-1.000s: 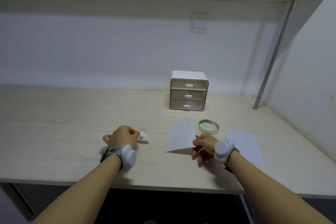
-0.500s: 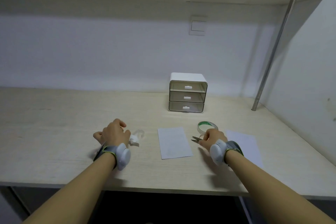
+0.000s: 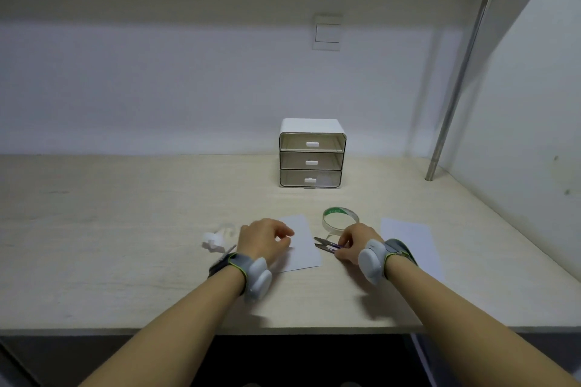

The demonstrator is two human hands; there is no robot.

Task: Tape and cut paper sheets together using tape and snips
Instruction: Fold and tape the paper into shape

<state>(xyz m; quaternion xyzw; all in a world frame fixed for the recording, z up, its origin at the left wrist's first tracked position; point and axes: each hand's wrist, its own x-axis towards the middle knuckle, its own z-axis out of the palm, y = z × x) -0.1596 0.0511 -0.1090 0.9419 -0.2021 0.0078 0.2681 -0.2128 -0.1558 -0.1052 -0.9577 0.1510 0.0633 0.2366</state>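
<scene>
A white paper sheet point(image 3: 303, 245) lies flat on the desk in front of me. My left hand point(image 3: 265, 239) rests on its left part with loosely curled fingers and holds nothing that I can see. My right hand point(image 3: 355, 242) grips small snips point(image 3: 325, 245), whose blades are parted and point left at the sheet's right edge. A roll of clear tape point(image 3: 339, 218) with a green core lies just behind the right hand. A second white sheet point(image 3: 408, 245) lies to the right, partly under my right wrist.
A crumpled white scrap with a clear piece point(image 3: 215, 240) lies left of my left hand. A small three-drawer unit point(image 3: 311, 154) stands at the back by the wall. A metal pole point(image 3: 456, 82) rises at the right to a shelf overhead. The desk's front edge point(image 3: 283, 328) is close.
The sheet, lifted a second ago, was laid flat. My left hand let go of the crumpled scrap and moved right onto the sheet. My right hand keeps the snips.
</scene>
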